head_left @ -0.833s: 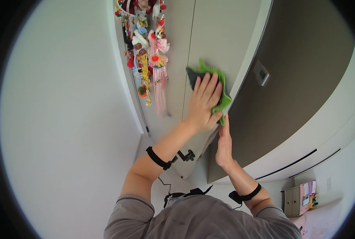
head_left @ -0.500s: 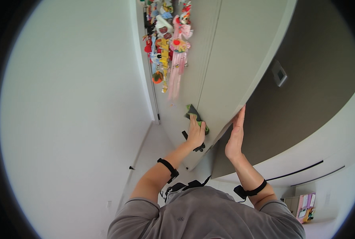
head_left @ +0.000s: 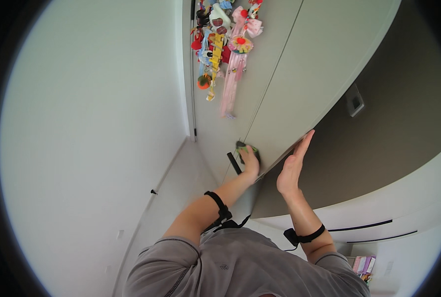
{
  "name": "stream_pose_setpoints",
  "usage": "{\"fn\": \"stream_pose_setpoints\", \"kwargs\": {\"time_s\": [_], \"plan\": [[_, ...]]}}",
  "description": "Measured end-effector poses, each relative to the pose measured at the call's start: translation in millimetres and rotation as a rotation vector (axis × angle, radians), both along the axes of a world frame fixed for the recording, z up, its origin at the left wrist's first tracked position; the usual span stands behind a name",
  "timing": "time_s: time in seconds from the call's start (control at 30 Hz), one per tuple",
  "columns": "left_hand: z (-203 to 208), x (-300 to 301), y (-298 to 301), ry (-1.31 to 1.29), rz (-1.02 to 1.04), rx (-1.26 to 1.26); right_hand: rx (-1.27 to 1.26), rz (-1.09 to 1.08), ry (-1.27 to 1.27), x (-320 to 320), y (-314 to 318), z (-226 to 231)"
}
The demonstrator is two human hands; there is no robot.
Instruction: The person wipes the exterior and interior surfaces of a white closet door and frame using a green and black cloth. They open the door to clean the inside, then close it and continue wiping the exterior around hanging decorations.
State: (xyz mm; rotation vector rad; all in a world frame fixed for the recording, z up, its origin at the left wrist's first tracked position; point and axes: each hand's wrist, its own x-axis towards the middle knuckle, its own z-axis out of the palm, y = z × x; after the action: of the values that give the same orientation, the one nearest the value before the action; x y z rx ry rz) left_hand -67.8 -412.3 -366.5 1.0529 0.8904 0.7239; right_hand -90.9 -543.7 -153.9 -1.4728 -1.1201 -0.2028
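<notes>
My left hand [head_left: 251, 164] presses a green and dark grey cloth [head_left: 240, 145] against a pale grey door [head_left: 324, 59]. The cloth lies bunched, partly hidden under the fingers. Just left of that hand a black door handle [head_left: 234, 163] sticks out, its lower end hidden behind my wrist. My right hand [head_left: 290, 171] rests flat at the door's free edge, its fingers straight and together, holding nothing.
Colourful hanging toys and pink ribbons [head_left: 235, 69] hang on the door's upper left. A white wall [head_left: 91, 123] stands left, with a small black doorstop [head_left: 154, 192] near its base. Right of the door is a dark brown wall [head_left: 398, 109] with a panel [head_left: 355, 101].
The view has shifted, so the door and toys appear farther right. My left hand has shifted with the cloth, which now looks more bunched. My right hand stays at the door edge.
</notes>
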Motion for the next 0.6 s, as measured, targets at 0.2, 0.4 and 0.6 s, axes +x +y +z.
{"fn": "stream_pose_setpoints", "kwargs": {"time_s": [0.2, 0.4, 0.6], "plan": [[-3.8, 12.7, 5.8, 0.031, -0.021, -0.086, -0.015, -0.077, -0.012, 7.9, 11.3, -0.1], [4.0, 49.9, 107.9, 0.001, 0.08, -0.313, -0.046, -0.053, -0.024, 15.7, 10.7, 4.9], [69.9, 35.3, 57.4, -0.253, 0.077, 0.318, -0.047, -0.092, -0.043, 21.3, 13.3, -1.9]]}}
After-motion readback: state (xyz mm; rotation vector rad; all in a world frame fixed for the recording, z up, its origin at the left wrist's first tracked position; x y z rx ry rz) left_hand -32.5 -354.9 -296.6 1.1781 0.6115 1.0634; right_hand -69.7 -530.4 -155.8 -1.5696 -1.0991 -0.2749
